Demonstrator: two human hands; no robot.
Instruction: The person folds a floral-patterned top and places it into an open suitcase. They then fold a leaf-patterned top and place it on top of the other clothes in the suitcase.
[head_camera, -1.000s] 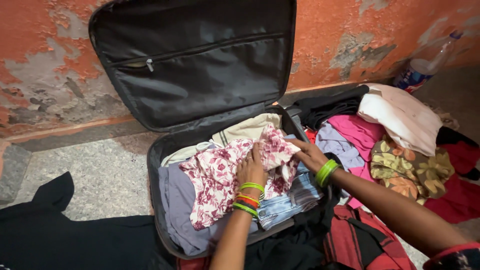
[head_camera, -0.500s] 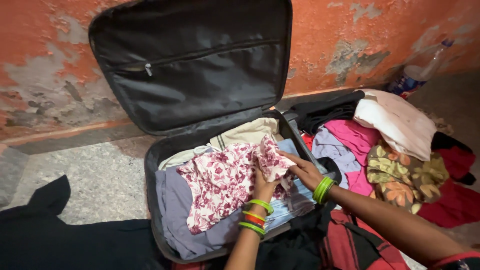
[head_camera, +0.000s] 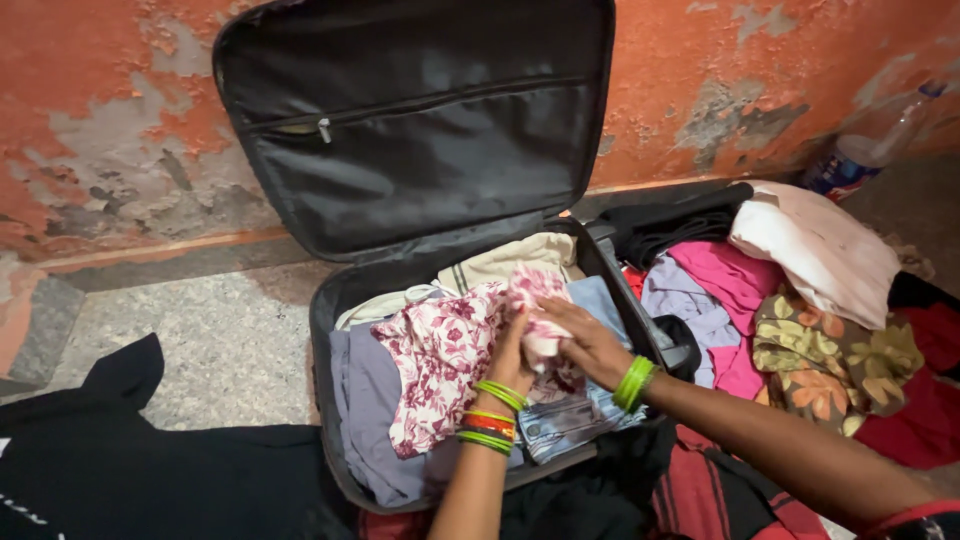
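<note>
We note both hands, left hand (head_camera: 513, 352) and right hand (head_camera: 587, 345), clamped together on the floral cloth (head_camera: 450, 350), bunched at the suitcase's (head_camera: 330, 300) right edge; its length trails left.

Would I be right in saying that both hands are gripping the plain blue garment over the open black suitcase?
Not quite: in the head view the left hand and right hand grip a white garment with maroon flowers, not a plain blue one, over the open black suitcase.
</note>
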